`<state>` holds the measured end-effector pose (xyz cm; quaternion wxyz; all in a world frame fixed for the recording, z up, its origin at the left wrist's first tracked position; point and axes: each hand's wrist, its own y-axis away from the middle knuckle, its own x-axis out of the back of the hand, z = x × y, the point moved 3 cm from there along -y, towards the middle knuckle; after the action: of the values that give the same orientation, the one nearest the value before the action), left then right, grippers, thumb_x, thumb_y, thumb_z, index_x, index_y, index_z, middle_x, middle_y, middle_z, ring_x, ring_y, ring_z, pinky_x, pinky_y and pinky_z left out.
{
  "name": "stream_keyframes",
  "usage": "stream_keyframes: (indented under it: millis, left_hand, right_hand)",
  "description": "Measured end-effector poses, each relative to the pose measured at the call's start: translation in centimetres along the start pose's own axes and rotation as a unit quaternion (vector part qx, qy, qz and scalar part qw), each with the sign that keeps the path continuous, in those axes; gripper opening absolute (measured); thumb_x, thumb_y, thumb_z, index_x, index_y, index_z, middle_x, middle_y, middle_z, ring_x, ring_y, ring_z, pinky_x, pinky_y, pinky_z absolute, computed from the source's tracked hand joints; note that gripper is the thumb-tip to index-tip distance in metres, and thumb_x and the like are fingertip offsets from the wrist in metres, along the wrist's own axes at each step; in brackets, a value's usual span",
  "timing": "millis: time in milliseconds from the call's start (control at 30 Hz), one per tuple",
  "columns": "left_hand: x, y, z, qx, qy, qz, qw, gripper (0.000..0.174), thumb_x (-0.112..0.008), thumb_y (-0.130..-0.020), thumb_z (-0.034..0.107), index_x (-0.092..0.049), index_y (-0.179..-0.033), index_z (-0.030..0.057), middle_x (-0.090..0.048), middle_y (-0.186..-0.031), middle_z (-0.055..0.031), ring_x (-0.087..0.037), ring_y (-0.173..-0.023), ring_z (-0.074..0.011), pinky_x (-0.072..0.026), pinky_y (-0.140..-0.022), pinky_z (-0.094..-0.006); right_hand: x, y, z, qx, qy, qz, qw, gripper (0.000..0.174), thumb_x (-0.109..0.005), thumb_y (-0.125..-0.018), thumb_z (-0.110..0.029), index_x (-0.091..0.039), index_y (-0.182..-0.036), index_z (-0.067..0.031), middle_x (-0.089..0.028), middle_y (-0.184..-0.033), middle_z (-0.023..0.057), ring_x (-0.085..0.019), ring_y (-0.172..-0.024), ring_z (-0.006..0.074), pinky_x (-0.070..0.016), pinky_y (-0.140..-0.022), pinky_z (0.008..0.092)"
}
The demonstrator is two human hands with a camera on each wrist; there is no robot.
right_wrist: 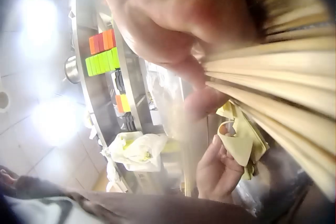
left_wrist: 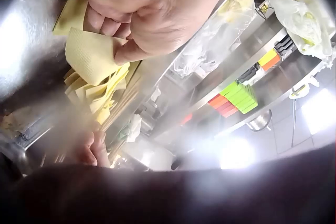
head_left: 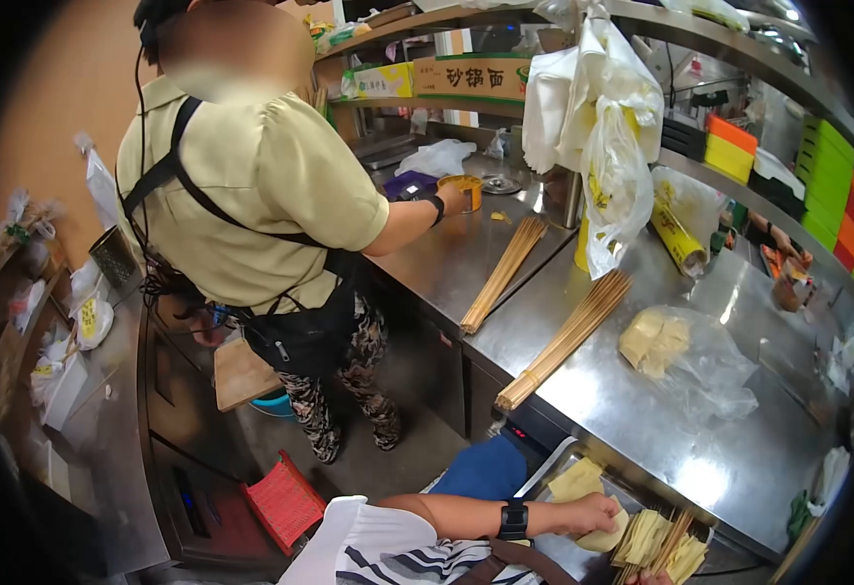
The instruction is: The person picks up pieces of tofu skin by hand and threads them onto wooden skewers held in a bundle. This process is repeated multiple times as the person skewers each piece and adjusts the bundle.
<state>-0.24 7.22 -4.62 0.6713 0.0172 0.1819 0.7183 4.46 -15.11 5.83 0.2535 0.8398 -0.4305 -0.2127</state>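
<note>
My left hand (head_left: 593, 514) pinches a pale yellow sheet of dried tofu (left_wrist: 92, 56) between thumb and fingers. In the left wrist view this sheet is bent, just above several folded tofu sheets (left_wrist: 100, 95) threaded on skewers. My right hand (right_wrist: 178, 29) grips a bundle of thin bamboo skewers (right_wrist: 278, 85); it shows only in part at the lower edge of the head view. Loose tofu sheets (head_left: 575, 480) lie in a metal tray (head_left: 556, 462) under my left hand. The skewer tips are hidden by the folded sheets in the head view.
Two bundles of bamboo skewers (head_left: 565, 339) lie on the steel counter (head_left: 515, 356), beside a plastic bag of yellow sheets (head_left: 656, 341). Another person (head_left: 251, 185) stands at the counter's left. A red stool (head_left: 283, 499) is on the floor. White bags (head_left: 597, 107) hang from the shelf post.
</note>
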Motion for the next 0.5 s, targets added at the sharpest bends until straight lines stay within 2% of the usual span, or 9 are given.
stream_keyframes:
  millis: [33, 100, 167, 200, 233, 267, 300, 367, 500]
  left_hand:
    - [-0.1, 0.2, 0.0, 0.003, -0.001, -0.001, 1.0, 0.016, -0.063, -0.082, 0.017, -0.061, -0.089, 0.0031, -0.052, -0.069, 0.0006, -0.05, -0.063, -0.0106, -0.0401, -0.051, -0.0292]
    - [-0.1, 0.8, 1.4, 0.022, -0.062, 0.075, 0.995, 0.021, -0.062, -0.082, 0.017, -0.058, -0.095, 0.0013, -0.053, -0.07, -0.0022, -0.05, -0.062, -0.013, -0.0418, -0.05, -0.0335]
    - [0.3, -1.2, -1.2, 0.004, -0.128, 0.138, 0.982, 0.028, -0.061, -0.083, 0.018, -0.053, -0.102, -0.0012, -0.057, -0.078, -0.007, -0.052, -0.064, -0.0157, -0.0451, -0.054, -0.0363]
    - [0.5, -2.1, -3.1, -0.157, -0.208, 0.19, 0.946, 0.033, -0.06, -0.086, 0.02, -0.048, -0.107, -0.002, -0.057, -0.086, -0.0097, -0.052, -0.066, -0.017, -0.0464, -0.057, -0.0363]
    - [-0.5, 1.0, 2.7, 0.072, -0.103, 0.117, 0.985, 0.03, -0.058, -0.087, 0.018, -0.047, -0.106, -0.0022, -0.057, -0.09, -0.01, -0.053, -0.075, -0.0169, -0.0474, -0.066, -0.0348]
    - [-0.6, -0.2, 0.8, -0.053, -0.049, 0.139, 0.988, 0.02, -0.058, -0.09, 0.023, -0.05, -0.096, 0.0059, -0.05, -0.074, 0.0, -0.046, -0.067, -0.0095, -0.0398, -0.05, -0.0309]
    - [-1.2, 0.2, 2.0, -0.015, -0.017, 0.155, 0.988, 0.015, -0.058, -0.09, 0.021, -0.052, -0.095, 0.0082, -0.05, -0.075, 0.0021, -0.046, -0.065, -0.0091, -0.0394, -0.051, -0.028]
    - [-2.8, -0.1, 2.7, 0.003, 0.177, 0.137, 0.975, 0.011, -0.056, -0.091, 0.016, -0.056, -0.099, 0.0086, -0.058, -0.08, 0.0021, -0.052, -0.066, -0.0084, -0.0432, -0.057, -0.024]
    - [-3.2, 0.1, 4.2, 0.012, 0.181, 0.058, 0.982, 0.018, -0.058, -0.088, 0.009, -0.059, -0.106, 0.0073, -0.065, -0.091, 0.0013, -0.056, -0.07, -0.0008, -0.0378, -0.053, -0.0158]
  right_hand:
    - [-0.2, -0.1, 0.0, 0.011, -0.017, -0.007, 1.0, 0.01, -0.052, -0.091, -0.011, -0.055, -0.093, -0.0015, -0.06, -0.074, 0.0069, -0.054, -0.061, 0.0145, -0.0458, -0.052, 0.0257]
    - [-0.2, -0.4, 0.2, 0.03, -0.053, -0.011, 0.998, 0.009, -0.051, -0.091, -0.008, -0.054, -0.097, -0.0009, -0.061, -0.076, 0.0075, -0.056, -0.062, 0.0152, -0.0476, -0.054, 0.0262]
    - [0.8, -0.9, 1.3, 0.029, -0.089, -0.021, 0.995, 0.01, -0.053, -0.089, -0.003, -0.052, -0.099, -0.0022, -0.061, -0.078, 0.0075, -0.057, -0.064, 0.015, -0.0482, -0.055, 0.0252]
    - [3.1, -3.4, 4.4, 0.094, -0.129, 0.017, 0.987, 0.016, -0.054, -0.084, -0.006, -0.051, -0.098, 0.0013, -0.057, -0.064, 0.0092, -0.057, -0.049, 0.0184, -0.0502, -0.045, 0.0296]
    - [1.9, -2.6, 3.5, 0.11, -0.102, -0.048, 0.988, 0.018, -0.053, -0.086, -0.008, -0.05, -0.101, -0.0001, -0.056, -0.066, 0.0058, -0.055, -0.049, 0.0138, -0.0469, -0.045, 0.0252]
    - [1.6, -2.1, 3.0, 0.08, -0.114, -0.044, 0.989, 0.012, -0.051, -0.087, -0.003, -0.051, -0.098, 0.0002, -0.056, -0.069, 0.0078, -0.057, -0.053, 0.0162, -0.0472, -0.047, 0.0256]
    - [1.5, -1.8, 2.9, 0.078, -0.118, -0.033, 0.989, 0.011, -0.051, -0.088, -0.005, -0.052, -0.097, -0.0006, -0.057, -0.07, 0.0074, -0.058, -0.056, 0.0163, -0.0477, -0.049, 0.0258]
    - [1.8, -1.8, 3.2, 0.056, -0.137, -0.086, 0.985, 0.01, -0.054, -0.089, -0.008, -0.053, -0.096, -0.0006, -0.058, -0.071, 0.0073, -0.058, -0.059, 0.0154, -0.0493, -0.056, 0.0274]
    - [1.9, -1.8, 3.7, 0.04, -0.202, -0.074, 0.976, 0.011, -0.057, -0.089, -0.009, -0.053, -0.092, 0.0002, -0.057, -0.072, 0.0067, -0.059, -0.065, 0.0151, -0.0539, -0.07, 0.0317]
